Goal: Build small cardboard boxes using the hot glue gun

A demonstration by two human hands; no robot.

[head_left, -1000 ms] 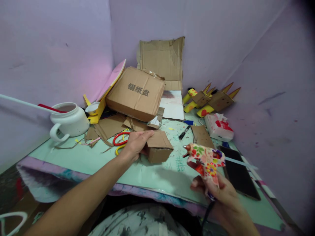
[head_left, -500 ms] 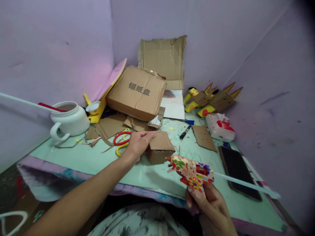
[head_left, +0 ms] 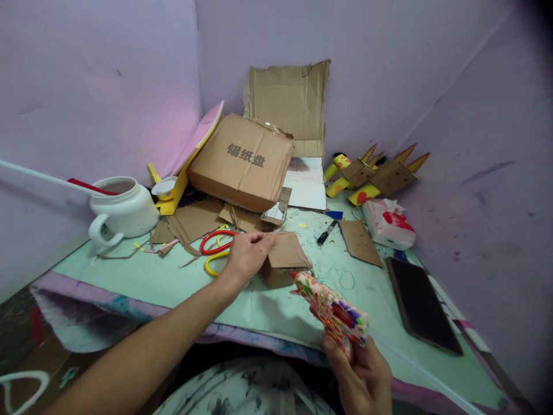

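My left hand (head_left: pixel 248 256) grips a small cardboard box (head_left: pixel 287 251) by its left side, thumb and fingers pressed against it. In my right hand (head_left: pixel 360 366) is a flower-patterned glue gun (head_left: pixel 330 308), held by its handle. A long translucent glue stick (head_left: pixel 432 369) trails from the gun's back end toward the lower right. The nozzle points up and left, close to the box's near right edge; whether it touches cannot be made out. Just left of my left hand lie scissors (head_left: pixel 212 246) with one red and one yellow handle loop, their blades hidden.
Behind lies a large cardboard box (head_left: pixel 242 161) amid cardboard scraps (head_left: pixel 194 222). A white mug (head_left: pixel 125 216) stands left. To the right are a marker (head_left: pixel 327 232), a flat cardboard piece (head_left: pixel 359 243), a tissue pack (head_left: pixel 389 225), a phone (head_left: pixel 423 305) and yellow-legged cardboard figures (head_left: pixel 371 176).
The glue gun has tilted, its back end dropping, and its nozzle is now nearer the small box's edge. My left hand keeps its hold on the box.
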